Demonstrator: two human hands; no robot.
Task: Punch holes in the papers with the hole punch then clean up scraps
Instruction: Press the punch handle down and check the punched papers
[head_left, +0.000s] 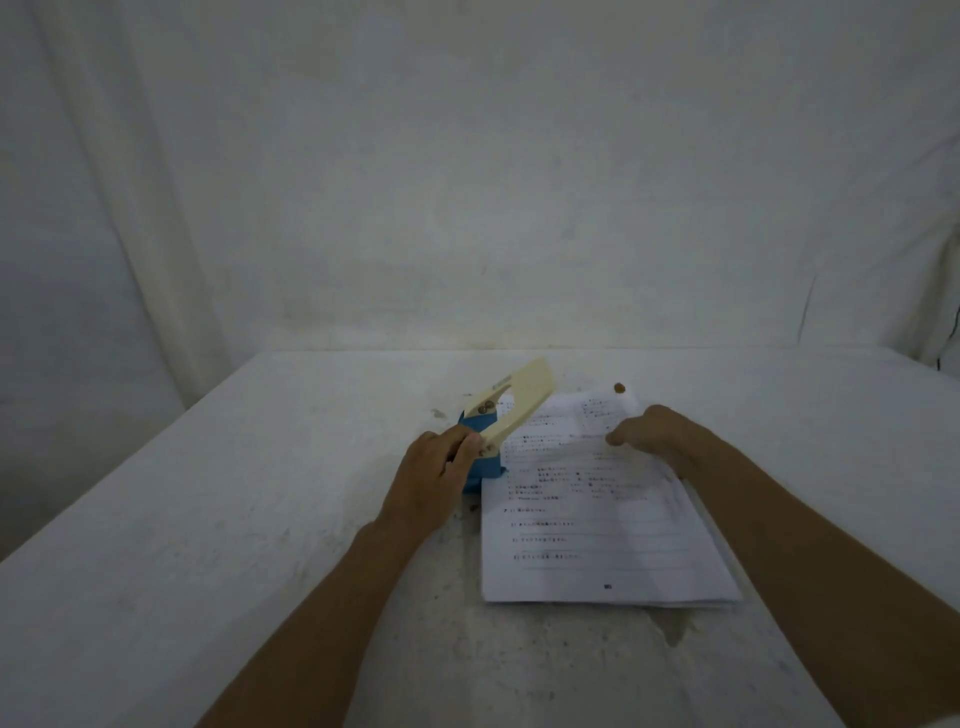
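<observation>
My left hand (431, 475) grips the hole punch (496, 431) at centre frame, thumb and fingers closed around its near end where the cream lever meets the blue base. The lever stands raised and tilted toward the upper right. My right hand (652, 434) rests on the upper part of the papers (597, 525), fingers curled loosely downward and pressing the stack; it is not pinching a sheet as far as I can tell.

The papers lie right of centre, their upper left edge meeting the punch. Whether that edge sits fully inside the slot I cannot tell.

Risks, as I judge them:
- Sheets are fanned at the lower right corner. Punching an unsquared stack would give misaligned holes.
- If the edge is only partly seated, the holes would land too close to the margin or cut through it.
- Pressing the lever with a one-sided grip could tip or slide the punch on the tabletop (208, 545).
- Lifting the punch carelessly could spill scraps.

Surroundings: a small brown round object (619, 387) lies just beyond the papers' far edge. Dark specks mark the tabletop near the punch. White cloth (467, 156) hangs behind. Nothing obstructs either hand.
</observation>
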